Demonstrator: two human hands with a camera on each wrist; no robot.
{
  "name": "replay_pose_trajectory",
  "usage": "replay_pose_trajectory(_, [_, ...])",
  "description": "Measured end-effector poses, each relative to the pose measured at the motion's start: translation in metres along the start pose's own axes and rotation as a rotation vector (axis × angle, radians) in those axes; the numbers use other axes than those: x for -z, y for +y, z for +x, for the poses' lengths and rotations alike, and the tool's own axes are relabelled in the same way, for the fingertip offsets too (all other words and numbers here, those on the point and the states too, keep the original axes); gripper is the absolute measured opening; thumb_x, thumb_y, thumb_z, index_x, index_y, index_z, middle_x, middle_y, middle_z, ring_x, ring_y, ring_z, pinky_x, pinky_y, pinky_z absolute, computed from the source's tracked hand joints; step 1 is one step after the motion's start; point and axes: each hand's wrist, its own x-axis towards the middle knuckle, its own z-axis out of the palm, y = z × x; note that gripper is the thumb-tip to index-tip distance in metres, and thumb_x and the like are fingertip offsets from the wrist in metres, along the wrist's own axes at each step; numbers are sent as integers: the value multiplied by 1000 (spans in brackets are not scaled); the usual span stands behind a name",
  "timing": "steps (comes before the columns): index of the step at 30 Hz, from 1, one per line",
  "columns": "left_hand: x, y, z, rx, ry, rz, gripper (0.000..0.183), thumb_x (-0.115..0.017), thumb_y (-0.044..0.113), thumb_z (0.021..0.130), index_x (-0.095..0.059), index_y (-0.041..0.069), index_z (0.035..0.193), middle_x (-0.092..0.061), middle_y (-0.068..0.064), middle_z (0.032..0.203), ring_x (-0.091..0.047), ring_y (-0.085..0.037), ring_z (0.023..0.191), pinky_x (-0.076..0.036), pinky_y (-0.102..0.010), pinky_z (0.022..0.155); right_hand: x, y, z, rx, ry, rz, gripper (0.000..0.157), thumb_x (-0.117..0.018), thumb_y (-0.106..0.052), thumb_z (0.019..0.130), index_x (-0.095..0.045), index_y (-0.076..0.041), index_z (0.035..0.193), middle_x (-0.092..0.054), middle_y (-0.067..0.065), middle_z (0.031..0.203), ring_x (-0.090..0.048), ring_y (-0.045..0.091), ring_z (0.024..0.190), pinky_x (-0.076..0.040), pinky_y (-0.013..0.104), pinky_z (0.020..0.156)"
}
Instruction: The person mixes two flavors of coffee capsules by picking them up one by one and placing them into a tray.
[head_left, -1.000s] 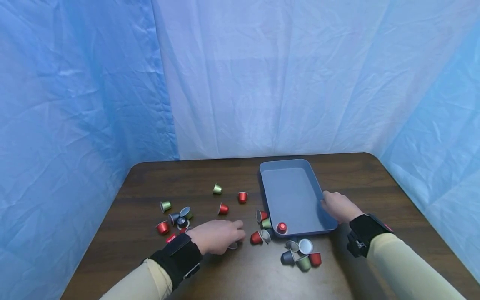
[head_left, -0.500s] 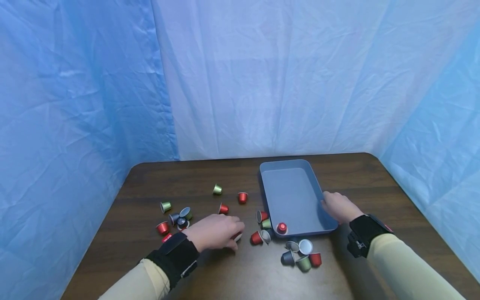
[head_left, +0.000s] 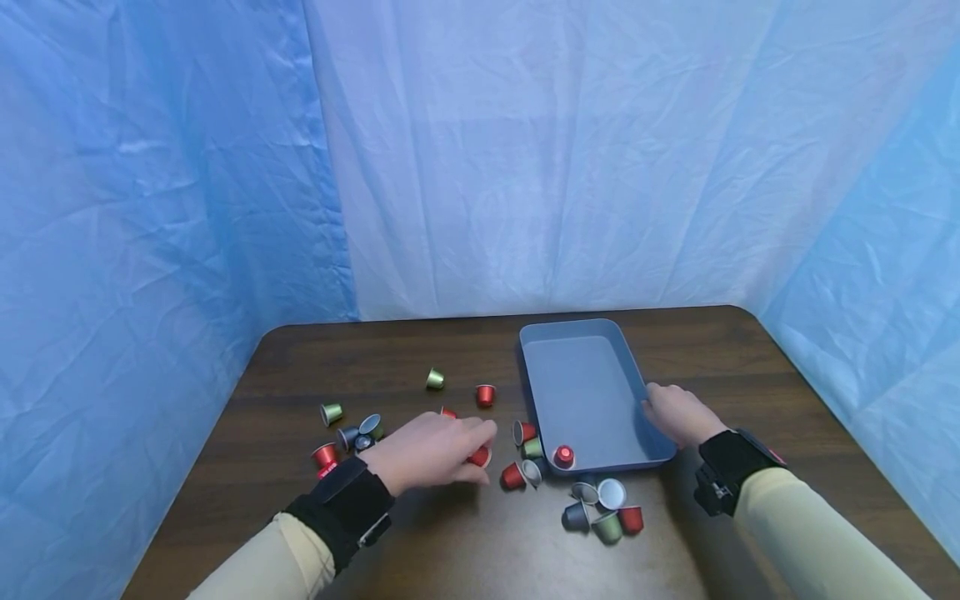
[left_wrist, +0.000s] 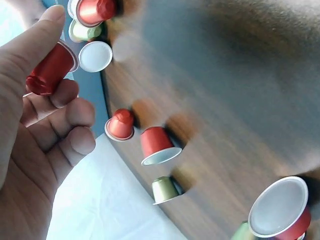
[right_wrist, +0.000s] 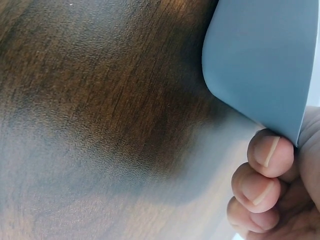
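My left hand [head_left: 431, 450] pinches a red coffee capsule [left_wrist: 52, 70] between thumb and fingers, close over the table left of the tray. In the head view that capsule shows partly below the fingertips. My right hand [head_left: 678, 414] grips the right edge of the blue-grey tray [head_left: 577, 358]; in the right wrist view its curled fingers [right_wrist: 270, 155] sit under the tray's edge. One red capsule [head_left: 563, 456] stands in the tray's near left corner. Red and green capsules lie along the tray's left side, among them a red capsule [head_left: 512, 476] near my left fingertips.
In front of the tray lies a group of capsules, including a green capsule [head_left: 607, 527] and a dark capsule [head_left: 575, 516]. Several more lie at the left, such as a red capsule [head_left: 326, 455]. A green capsule [head_left: 435, 378] sits farther back. Blue sheeting [head_left: 525, 167] hangs behind the table.
My left hand has lifted slightly and moved away from me, with the red capsule now showing in its fingers. My right hand and the tray have stayed put.
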Motion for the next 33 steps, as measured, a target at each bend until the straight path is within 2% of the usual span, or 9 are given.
replay_pose_trajectory(7, [9,-2,2,6,58,-22,37,-83,44,85,-57,22,101,-57,12,83,-55,-2,65,-48,-20,62,-1,1,1,-12,-1,0,25,-49,-16,107,-56,6,116,-61,13,89,-61,23,73,-52,34,59])
replay_pose_trajectory(13, [21,-2,4,15,115,-28,39,-81,47,85,-55,22,101,-56,11,86,-56,-3,69,-49,-18,63,-1,-1,0,-6,3,-3,24,-49,-15,107,-56,7,114,-61,12,88,-61,23,72,-51,34,58])
replay_pose_trajectory(20, [33,0,8,29,149,-67,35,-78,47,87,-55,24,99,-54,10,85,-56,-6,71,-50,-21,61,-1,-4,-1,-9,8,-5,23,-48,-14,107,-56,6,113,-60,12,86,-60,22,70,-51,33,57])
replay_pose_trajectory(33, [31,0,25,44,170,-78,26,-72,45,93,-57,27,105,-55,11,93,-57,-5,75,-50,-21,65,-5,-9,1,-16,8,-6,24,-48,-15,107,-56,7,115,-60,13,88,-61,23,72,-51,33,57])
